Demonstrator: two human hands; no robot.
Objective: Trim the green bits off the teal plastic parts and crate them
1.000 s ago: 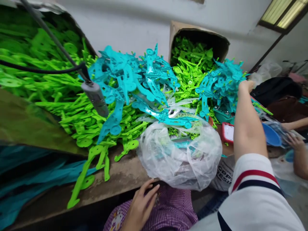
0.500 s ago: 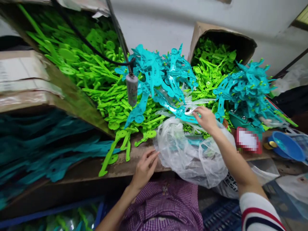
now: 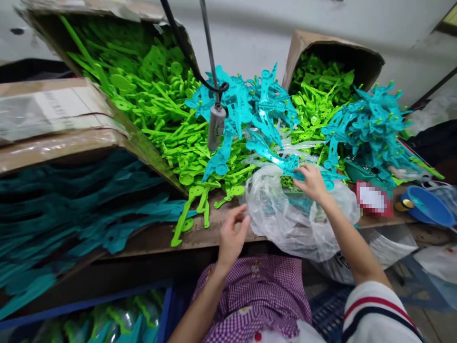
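My right hand (image 3: 313, 183) rests on top of a clear plastic bag (image 3: 285, 219), its fingers closed on a long teal plastic part (image 3: 274, 157) that lies at the edge of the teal heap. Just left of the bag, at the wooden bench edge, my left hand (image 3: 232, 236) hovers with its fingers loosely curled and nothing visible in them. Small green and teal pieces show inside the bag.
Lime green plastic parts (image 3: 160, 109) spill from a big cardboard box at the left and from a second box (image 3: 332, 62) at the back. A grey tool (image 3: 216, 126) hangs on a cable above the bench. Teal parts (image 3: 371, 128), a blue bowl (image 3: 426, 205) and a red item lie at right.
My right hand came back from the far right teal heap to the bag and took hold of a teal part. My left hand lifted from my lap to the bench edge.
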